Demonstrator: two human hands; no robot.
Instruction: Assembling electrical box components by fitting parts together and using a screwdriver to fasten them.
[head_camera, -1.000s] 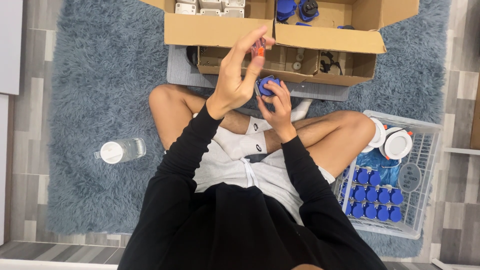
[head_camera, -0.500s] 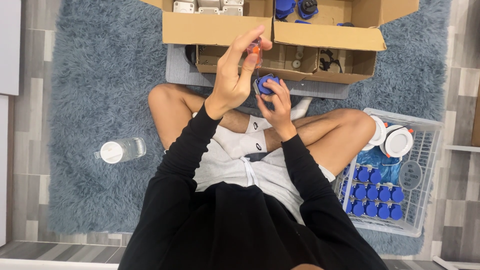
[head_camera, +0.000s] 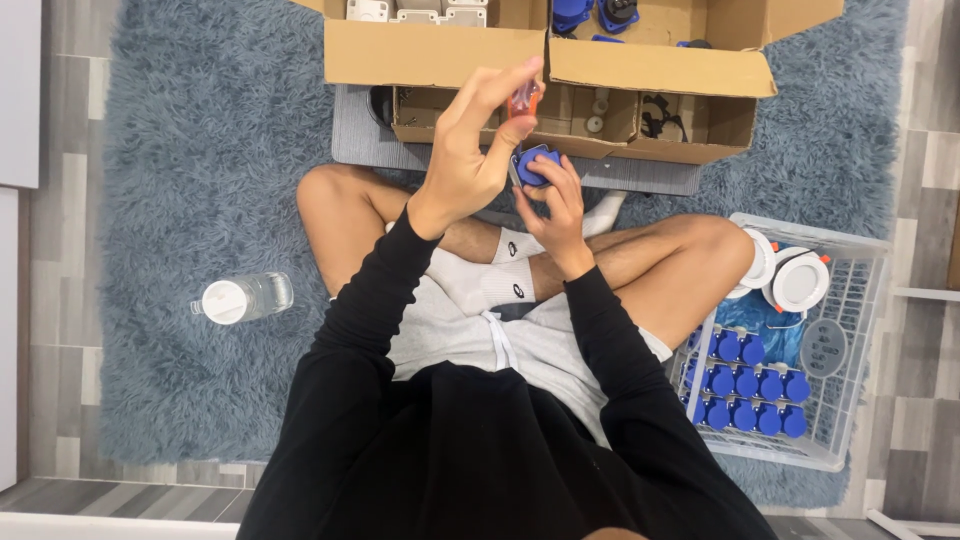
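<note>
I sit cross-legged on a grey-blue shaggy rug (head_camera: 200, 150). My left hand (head_camera: 470, 150) is raised in front of me and pinches a small tool with an orange handle (head_camera: 524, 100), its tip pointing down into a blue round part (head_camera: 532, 166). My right hand (head_camera: 552, 200) grips that blue part from below, just above my crossed legs. The two hands touch at the part. My black sleeves cover both forearms.
An open cardboard box (head_camera: 560, 65) with white and blue parts stands ahead of me. A white wire basket (head_camera: 850, 400) at my right knee holds several blue parts and white round fittings. A clear plastic bottle (head_camera: 243, 298) lies on the rug at left.
My left hand has tilted and turned the orange-handled tool slightly over the blue part. My right hand has stayed in place.
</note>
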